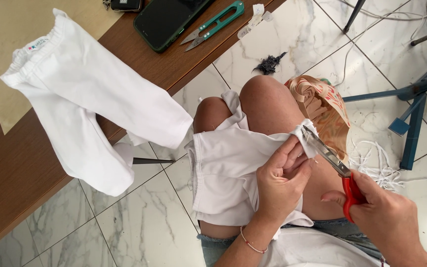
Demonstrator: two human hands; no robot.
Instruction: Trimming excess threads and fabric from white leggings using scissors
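Note:
A small white garment lies across my lap. My left hand pinches its upper right corner, holding the fabric edge taut. My right hand grips red-handled scissors, whose metal blades point up-left and meet the pinched fabric edge. Another white garment, small trousers with an elastic waist, hangs over the edge of the wooden table at the left.
On the table's far end lie a dark phone and green thread snips. A patterned fabric piece and white cord scraps lie on the marble floor. A blue metal stand is at the right.

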